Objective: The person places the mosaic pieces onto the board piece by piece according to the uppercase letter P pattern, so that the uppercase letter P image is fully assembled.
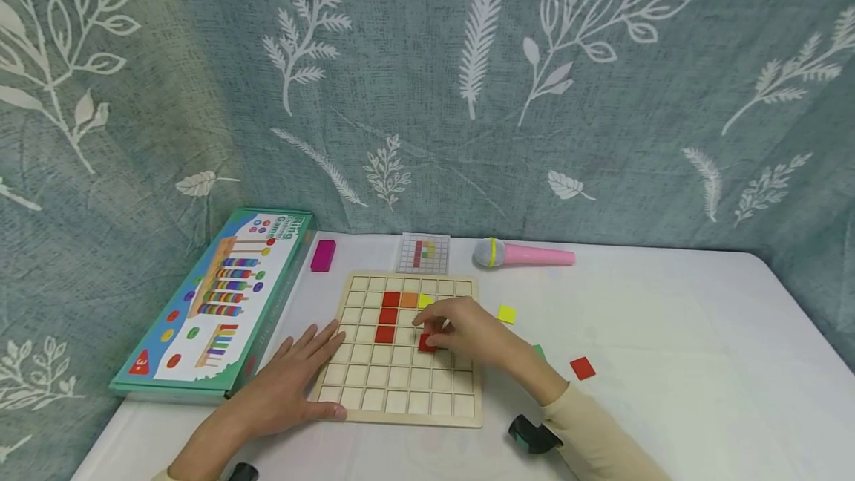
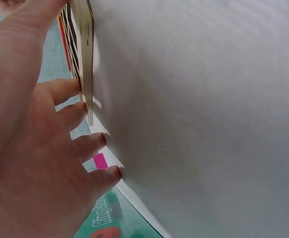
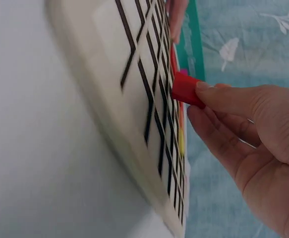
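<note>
Red square tile (image 1: 425, 344) pinched in right hand (image 1: 467, 326), over square wooden grid board (image 1: 377, 377), slightly right of its centre. Left hand (image 1: 290, 377) released, fingers spread at board's left edge. Three red tiles (image 1: 388, 315), orange tile (image 1: 409, 300), yellow tile (image 1: 424, 301) in board cells.

Head: high, forward-down; wrist views: low, close; all share board (image 1: 377, 377).

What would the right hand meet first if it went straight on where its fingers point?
Probably the wooden grid board, beyond the red tile the right hand pinches; the gap is hard to judge.
</note>
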Available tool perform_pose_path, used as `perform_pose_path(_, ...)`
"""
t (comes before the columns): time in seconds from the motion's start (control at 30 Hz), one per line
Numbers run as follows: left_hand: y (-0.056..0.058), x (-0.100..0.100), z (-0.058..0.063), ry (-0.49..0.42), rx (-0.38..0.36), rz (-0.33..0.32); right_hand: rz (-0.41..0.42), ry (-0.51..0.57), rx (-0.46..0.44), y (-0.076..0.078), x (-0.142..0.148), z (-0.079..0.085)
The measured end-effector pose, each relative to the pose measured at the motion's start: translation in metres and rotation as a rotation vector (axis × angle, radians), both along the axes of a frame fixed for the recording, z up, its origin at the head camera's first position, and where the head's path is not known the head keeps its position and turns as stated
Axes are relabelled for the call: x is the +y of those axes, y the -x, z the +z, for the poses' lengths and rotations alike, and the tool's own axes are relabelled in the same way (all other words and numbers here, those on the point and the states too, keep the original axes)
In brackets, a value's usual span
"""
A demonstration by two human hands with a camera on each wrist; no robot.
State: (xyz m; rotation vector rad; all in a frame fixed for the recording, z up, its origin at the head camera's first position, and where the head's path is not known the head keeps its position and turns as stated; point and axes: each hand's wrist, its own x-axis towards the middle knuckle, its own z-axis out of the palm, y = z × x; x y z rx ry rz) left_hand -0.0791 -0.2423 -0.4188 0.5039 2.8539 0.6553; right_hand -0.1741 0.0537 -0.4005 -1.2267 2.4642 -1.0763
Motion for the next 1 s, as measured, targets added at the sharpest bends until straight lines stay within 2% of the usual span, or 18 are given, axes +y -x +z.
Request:
perform_pose_path(0.3, 0.000, 0.000, 0.000, 0.015, -0.002, 0.005, 0.016, 0.024, -0.036, -0.006, -0.039, 0.000)
perform_pose_path(0.53, -0.001, 0.000, 0.000, 0.005, 0.018, -0.005, 0.026, 0.008, -0.023, -0.006, -0.061, -0.005)
perform_pose_path(0.73, 0.000, 0.000, 0.000, 0.016, 0.010, -0.002, -0.002, -0.006, -0.046, -0.007, -0.065, -0.012)
perform_pose_path(1.0, -0.002, 0.000, 0.003, 0.003, 0.006, 0.004, -0.036, -0.020, -0.031, -0.010, -0.066, -0.015)
